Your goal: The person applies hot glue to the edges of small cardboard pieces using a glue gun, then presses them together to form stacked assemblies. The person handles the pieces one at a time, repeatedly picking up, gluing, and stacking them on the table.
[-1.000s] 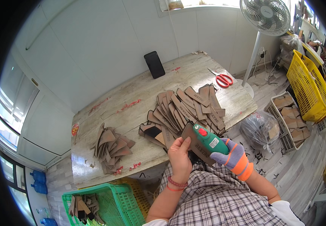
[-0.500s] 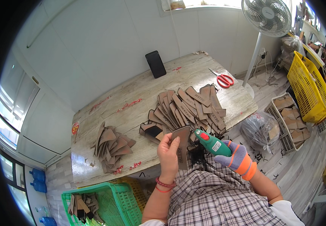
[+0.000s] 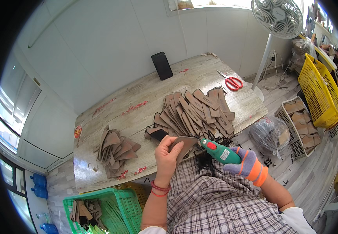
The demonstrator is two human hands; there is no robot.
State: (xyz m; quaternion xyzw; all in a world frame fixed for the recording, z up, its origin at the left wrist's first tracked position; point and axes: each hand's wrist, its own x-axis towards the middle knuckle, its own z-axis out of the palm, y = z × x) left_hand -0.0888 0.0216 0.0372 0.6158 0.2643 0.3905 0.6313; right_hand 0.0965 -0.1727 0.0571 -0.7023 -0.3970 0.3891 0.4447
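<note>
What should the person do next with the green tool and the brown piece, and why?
Probably ease the green tool's tip a little further left onto the brown piece's edge. The left hand holds that piece up over the lap, and the gloved right hand points the tool's nose right at its corner. They look almost touching, though I cannot tell if they meet yet.

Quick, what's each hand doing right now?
Left hand: closed on a brown cardboard piece.
Right hand, gloved: closed on a green handheld tool.

Brown leather piece (image 3: 181,145): flat, tilted, held off the desk's near edge. Green handheld cutter (image 3: 219,151): tip touching piece.
</note>
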